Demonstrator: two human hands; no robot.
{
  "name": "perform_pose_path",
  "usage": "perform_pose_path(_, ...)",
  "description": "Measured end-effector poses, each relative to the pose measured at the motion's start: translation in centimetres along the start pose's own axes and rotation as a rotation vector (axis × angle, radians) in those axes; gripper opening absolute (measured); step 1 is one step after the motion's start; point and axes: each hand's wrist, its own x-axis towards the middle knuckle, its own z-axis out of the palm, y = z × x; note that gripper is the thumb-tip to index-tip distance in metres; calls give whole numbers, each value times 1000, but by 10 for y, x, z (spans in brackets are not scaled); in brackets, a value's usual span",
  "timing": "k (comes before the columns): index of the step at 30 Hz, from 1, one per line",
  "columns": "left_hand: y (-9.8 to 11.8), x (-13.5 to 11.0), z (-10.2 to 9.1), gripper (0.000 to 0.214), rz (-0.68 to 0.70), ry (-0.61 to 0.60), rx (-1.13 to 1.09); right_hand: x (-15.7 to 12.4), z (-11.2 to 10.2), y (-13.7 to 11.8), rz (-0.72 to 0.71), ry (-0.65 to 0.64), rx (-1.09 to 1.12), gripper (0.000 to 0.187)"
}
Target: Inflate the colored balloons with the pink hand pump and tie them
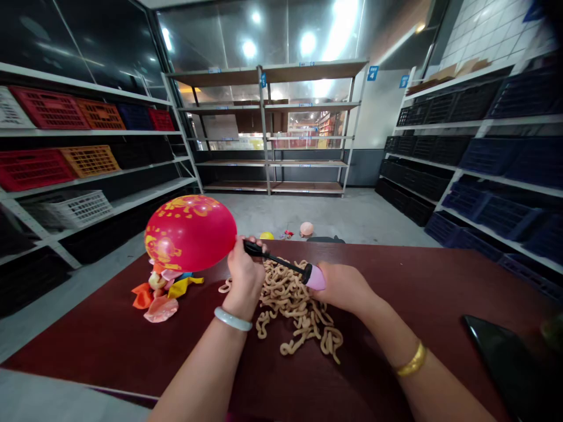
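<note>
A red balloon [193,231] with yellow print is blown up and sits at the far side of my left hand [246,266]. That hand is closed around the balloon's neck and the black end of a balloon pump [284,262]. The pump's black rod runs to the right over a tangled heap of beige, rope-like curls [290,305]. At the pump's other end, my right hand [341,284] is wrapped round its pink part. My fingers partly hide both ends. Limp balloons [160,308] in orange, pink and yellow lie on the table left of my left hand.
The dark red table [105,328] spans the foreground. A black flat device [501,357] lies at its right edge. On the floor beyond are a pale pink balloon [307,228] and a yellow one [266,235]. Shelves with crates [48,108] line both sides; a metal rack [264,105] stands behind.
</note>
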Motion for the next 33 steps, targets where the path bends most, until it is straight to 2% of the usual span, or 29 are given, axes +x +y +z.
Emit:
perform_pose_path(3,13,13,-5,16,24,35,-9,-1,-2,7,-19,0,3,32)
perform_pose_path(7,10,13,-6,17,31,43,-24,-1,-2,15,-34,9,-23,31)
perform_pose_path(11,-10,-4,-3,17,-16,4,-11,-1,0,16,-43,37,-51,30)
perform_pose_path(18,-60,-54,3,22,-165,-20,49,-4,0,6,-8,38,-35,30)
perform_pose_path(21,-68,-62,3,24,-191,-16,50,-5,0,2,10,35,-28,32)
perform_pose_path(24,-64,-60,5,24,-187,-26,31,-3,1,-2,22,35,-6,34)
perform_pose_path(28,-48,-49,9,19,-194,-46,28,-2,1,-4,41,7,34,38)
perform_pose_path(33,-20,-19,6,12,-140,-16,19,-3,-5,1,2,-5,32,39)
